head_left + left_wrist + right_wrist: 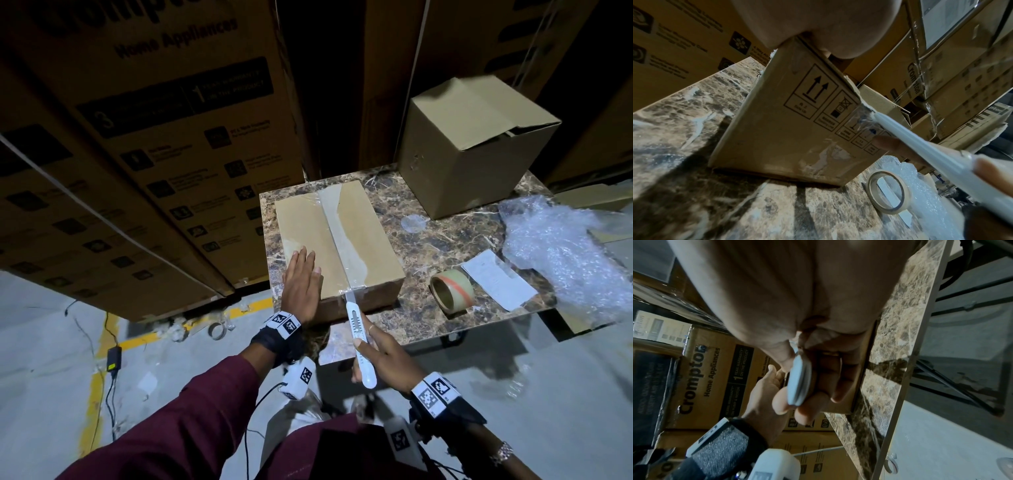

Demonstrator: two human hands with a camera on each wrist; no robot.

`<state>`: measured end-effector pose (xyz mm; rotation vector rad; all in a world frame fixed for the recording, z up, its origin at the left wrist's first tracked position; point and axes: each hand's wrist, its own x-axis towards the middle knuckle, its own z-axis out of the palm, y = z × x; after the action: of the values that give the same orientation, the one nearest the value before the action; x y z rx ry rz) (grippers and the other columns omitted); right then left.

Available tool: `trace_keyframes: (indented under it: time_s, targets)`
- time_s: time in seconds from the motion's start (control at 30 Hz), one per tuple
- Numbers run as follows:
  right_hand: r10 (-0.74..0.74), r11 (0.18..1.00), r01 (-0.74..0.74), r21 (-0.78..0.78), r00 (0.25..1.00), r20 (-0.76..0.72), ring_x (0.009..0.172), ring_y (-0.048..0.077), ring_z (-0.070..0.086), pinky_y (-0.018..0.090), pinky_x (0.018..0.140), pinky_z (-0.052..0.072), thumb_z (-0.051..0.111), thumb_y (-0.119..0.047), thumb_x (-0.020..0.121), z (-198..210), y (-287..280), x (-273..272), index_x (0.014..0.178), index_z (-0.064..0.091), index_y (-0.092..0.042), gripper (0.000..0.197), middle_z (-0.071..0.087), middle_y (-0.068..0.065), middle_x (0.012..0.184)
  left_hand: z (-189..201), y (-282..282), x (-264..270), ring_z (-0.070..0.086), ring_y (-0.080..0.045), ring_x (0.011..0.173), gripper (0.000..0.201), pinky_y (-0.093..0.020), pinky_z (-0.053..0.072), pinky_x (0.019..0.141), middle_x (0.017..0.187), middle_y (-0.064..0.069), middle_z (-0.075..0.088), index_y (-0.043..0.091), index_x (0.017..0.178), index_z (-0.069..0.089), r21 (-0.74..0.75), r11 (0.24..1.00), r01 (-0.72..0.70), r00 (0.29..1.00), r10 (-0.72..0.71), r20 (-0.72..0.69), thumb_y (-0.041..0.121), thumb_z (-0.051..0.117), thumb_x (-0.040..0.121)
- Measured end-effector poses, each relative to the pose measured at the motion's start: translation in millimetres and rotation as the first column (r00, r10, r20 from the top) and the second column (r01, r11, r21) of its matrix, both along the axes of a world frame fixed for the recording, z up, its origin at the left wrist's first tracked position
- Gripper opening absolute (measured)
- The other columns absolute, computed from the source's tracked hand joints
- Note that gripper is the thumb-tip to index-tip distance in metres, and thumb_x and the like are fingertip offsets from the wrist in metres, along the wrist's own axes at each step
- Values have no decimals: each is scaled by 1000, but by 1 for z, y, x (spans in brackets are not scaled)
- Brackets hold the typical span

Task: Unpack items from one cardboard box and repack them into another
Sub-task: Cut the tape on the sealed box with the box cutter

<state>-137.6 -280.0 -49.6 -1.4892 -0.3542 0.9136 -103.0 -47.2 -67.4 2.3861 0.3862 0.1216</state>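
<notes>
While the head view showed only tape along its top seam, our left-wrist view revealed arrow symbols on the sealed box's (337,245) near side. It sat on the bench (442,240), long axis pointing away. Our left hand (301,291) pressed flat on it; our right hand (383,356) clamped a white cutter (358,337).

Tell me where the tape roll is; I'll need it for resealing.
In the head view the tape roll stands on edge on the marble table, right of the taped box and just left of a paper sheet.
</notes>
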Motion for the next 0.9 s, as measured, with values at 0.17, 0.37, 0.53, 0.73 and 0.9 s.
trace_keyframes:
  time_s: [0.17, 0.37, 0.53, 0.73, 0.9]
  targets:
    - [-33, 999, 33, -3, 999, -1, 62, 31, 65, 38, 68, 55, 45, -17, 106, 2, 5, 1, 155, 13, -37, 62, 67, 11, 64, 0, 2, 3, -4, -10, 156, 69, -36, -1, 127, 170, 5, 4, 21, 162, 20, -9, 1000, 16, 1000, -16, -7, 53, 12, 101]
    - [-149, 979, 164, -118, 980, 129, 64, 23, 64, 55, 79, 57, 46, -15, 105, -3, -32, 2, 144, 41, -20, 40, 58, 1, 62, 0, 5, 1, -1, -6, 155, 66, -28, -1, 123, 170, 6, 10, 21, 160, 28, -93, 996, 6, 999, -2, 42, 51, 15, 103]
    - [-190, 970, 215, -116, 962, 195, 63, 2, 52, 20, 63, 44, 49, -19, 103, -1, -62, 1, 138, 52, -33, 37, 57, -17, 65, -2, 7, 1, 0, -5, 154, 63, -26, -1, 122, 169, 8, 12, 22, 159, 31, -127, 992, 10, 999, -4, 49, 49, 17, 104]
    - [-171, 955, 260, -142, 875, 453, 106, -1, 60, 13, 90, 44, 53, -22, 102, 6, -49, 6, 141, 54, -27, 40, 64, -9, 113, -4, 14, 0, -2, 1, 154, 61, -31, 1, 124, 169, 14, 10, 27, 159, 29, -218, 975, 43, 998, -34, 45, 53, 20, 105]
    - [-159, 949, 272, -161, 851, 500, 99, 9, 65, 38, 86, 55, 64, -22, 96, -1, -45, 9, 132, 63, -30, 37, 67, -9, 107, 0, 25, -3, 1, 5, 152, 64, -35, 2, 126, 168, 17, 11, 28, 160, 27, -326, 939, 108, 994, -108, 20, 56, 20, 103]
